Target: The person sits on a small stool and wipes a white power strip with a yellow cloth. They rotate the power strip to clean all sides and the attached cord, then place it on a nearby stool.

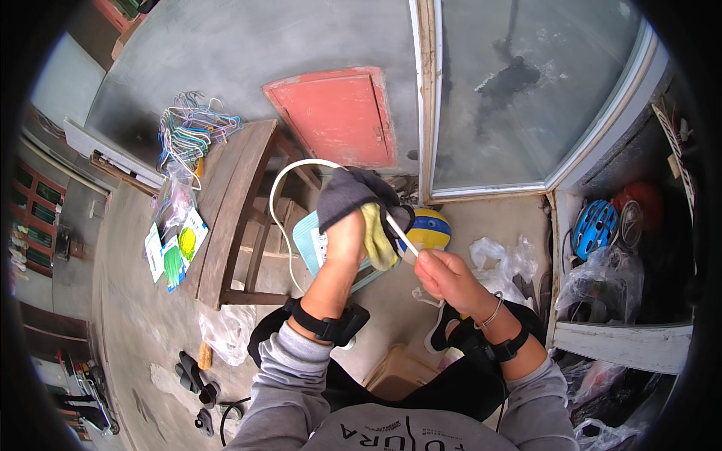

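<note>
My left hand point(346, 241) is closed inside a dark grey cloth point(352, 194) with a yellow side, and its fingers are hidden. A white cord point(273, 203) loops out to the left from the cloth and hangs down toward my left forearm. On the other side of the cloth, a straight length of it runs to my right hand point(450, 281), which pinches it between thumb and fingers. Below the cloth, partly covered by it, is a light teal plastic item point(306, 231) with a white panel. A yellow, blue and white ball point(431, 228) lies behind my right hand.
A wooden table point(225, 180) at left holds a heap of hangers point(189, 127) and printed packets point(180, 253). A beige bin point(400, 372) stands between my legs. Plastic bags point(505, 262) lie at right, near shelving with a blue helmet point(595, 228). A glazed frame point(427, 113) rises ahead.
</note>
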The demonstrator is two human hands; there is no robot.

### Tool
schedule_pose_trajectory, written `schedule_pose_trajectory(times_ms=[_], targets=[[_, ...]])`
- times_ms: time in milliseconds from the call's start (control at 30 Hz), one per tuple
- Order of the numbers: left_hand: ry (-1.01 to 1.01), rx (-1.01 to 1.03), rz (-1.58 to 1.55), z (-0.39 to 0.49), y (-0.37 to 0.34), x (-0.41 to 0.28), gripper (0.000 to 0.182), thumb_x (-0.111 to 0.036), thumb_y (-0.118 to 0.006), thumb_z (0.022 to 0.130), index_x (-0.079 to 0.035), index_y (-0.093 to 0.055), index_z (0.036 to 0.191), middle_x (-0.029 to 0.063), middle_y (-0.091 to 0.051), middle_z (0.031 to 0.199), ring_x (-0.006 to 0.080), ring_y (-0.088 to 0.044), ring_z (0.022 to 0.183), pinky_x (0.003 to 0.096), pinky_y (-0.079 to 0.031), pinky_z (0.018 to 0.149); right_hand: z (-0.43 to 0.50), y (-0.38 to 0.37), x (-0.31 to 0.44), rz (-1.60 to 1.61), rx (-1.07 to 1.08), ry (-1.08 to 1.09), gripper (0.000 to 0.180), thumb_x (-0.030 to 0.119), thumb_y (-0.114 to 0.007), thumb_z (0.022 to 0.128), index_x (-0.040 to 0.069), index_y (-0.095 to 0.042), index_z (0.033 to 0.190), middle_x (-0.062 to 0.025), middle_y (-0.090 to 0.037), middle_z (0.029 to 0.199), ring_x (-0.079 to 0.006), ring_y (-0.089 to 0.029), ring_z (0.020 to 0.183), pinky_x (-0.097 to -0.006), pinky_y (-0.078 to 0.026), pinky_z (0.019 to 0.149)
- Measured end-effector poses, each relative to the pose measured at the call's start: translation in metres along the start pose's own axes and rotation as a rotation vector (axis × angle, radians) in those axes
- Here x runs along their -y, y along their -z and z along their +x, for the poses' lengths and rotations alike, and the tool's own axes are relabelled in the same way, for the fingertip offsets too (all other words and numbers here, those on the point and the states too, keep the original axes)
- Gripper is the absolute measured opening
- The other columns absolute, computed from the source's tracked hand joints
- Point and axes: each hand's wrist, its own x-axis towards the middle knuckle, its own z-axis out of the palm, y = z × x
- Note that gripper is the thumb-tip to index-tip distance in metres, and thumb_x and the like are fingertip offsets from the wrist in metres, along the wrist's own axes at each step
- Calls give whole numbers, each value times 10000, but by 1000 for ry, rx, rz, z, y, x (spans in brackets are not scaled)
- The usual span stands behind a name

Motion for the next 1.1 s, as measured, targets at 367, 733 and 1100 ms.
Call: schedule_pose_trajectory(times_ms=[367, 733, 1100], targets=[[241, -222, -350, 73, 64, -39, 386, -417, -374, 997, -90, -578, 1003, 100, -632, 912, 297, -620, 817, 440, -547, 751, -6, 8, -12, -114, -28, 62, 350, 258, -396, 1035, 68, -455, 747, 65, -375, 664, -41, -323, 605, -219, -317, 542], [127, 96, 145, -93, -14, 19, 207, 5, -397, 923, -7, -564, 1045, 82, -591, 1004, 222, -570, 910, 330, -470, 817, -7, 16, -28, -253, -5, 22, 319, 247, -416, 1025, 66, -480, 770, 60, -409, 656, -38, -363, 594, -217, -339, 536], [429, -279, -476, 81, 75, -86, 249, -265, -406, 957, -78, -569, 928, 120, -618, 813, 330, -597, 769, 505, -513, 672, -67, 120, -2, -789, 46, -220, 334, 289, -489, 983, 1, -596, 851, -37, -575, 692, -139, -517, 658, -283, -452, 635]])
